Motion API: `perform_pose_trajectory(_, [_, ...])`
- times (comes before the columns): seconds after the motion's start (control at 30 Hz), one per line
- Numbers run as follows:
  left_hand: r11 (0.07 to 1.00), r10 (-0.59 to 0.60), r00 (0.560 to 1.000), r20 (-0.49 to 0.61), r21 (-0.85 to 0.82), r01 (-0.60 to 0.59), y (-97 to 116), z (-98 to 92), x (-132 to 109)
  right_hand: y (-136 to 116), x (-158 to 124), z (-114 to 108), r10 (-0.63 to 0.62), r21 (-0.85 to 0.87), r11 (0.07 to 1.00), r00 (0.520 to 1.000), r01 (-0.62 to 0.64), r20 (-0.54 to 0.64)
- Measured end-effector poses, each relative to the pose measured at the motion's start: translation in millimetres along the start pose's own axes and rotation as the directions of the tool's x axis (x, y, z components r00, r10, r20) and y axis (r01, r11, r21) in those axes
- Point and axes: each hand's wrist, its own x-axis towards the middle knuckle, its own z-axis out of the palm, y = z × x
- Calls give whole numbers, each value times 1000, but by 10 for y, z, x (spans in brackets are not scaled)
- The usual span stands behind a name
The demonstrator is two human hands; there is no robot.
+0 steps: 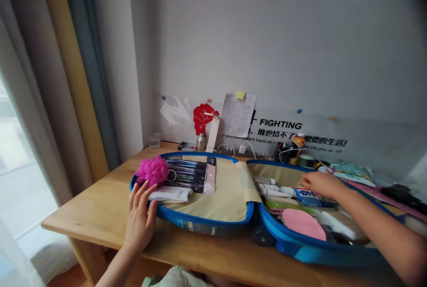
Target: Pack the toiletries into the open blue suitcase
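A small blue suitcase (200, 221) lies opened flat, its two halves side by side. My left hand (142, 211) rests at the left half's rim with fingers spread, beside a pink bath puff (152, 170) and a white packet (170, 194). A pack of dark toothbrushes (187, 173) lies behind them. Over the right half, my right hand (318, 183) is closed with fingers curled; whatever they hold is hidden. Just below it lies a blue and white toothpaste tube (307, 197), near several white tubes (275, 192) and a pink oval item (303, 224).
The suitcase stands on a wooden table (90, 209) against a wall. Behind it are a metal bottle (200, 142), a white charger (243, 148) with cables, and an orange-brown bottle (298, 147). Papers and a dark object (403, 197) lie at the right. Curtains hang at the left.
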Motion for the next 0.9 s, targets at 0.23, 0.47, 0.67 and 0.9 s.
perform_pose_trajectory(0.23, [1000,0,1000,13,0,0,-31,13,-14,145,89,237,23,-272,954,874,126,485])
perform_pose_trajectory(0.47, [1000,-18,1000,24,9,18,-36,-4,-26,18,273,481,-37,-227,955,832,193,554])
perform_pose_trajectory(0.67, [1000,-30,999,16,-2,30,-38,-4,-28,80,202,578,-82,-208,959,887,195,455])
perform_pose_trajectory(0.9, [1000,-26,1000,15,-2,26,-18,-11,-16,61,12,573,-113,-113,983,968,142,226])
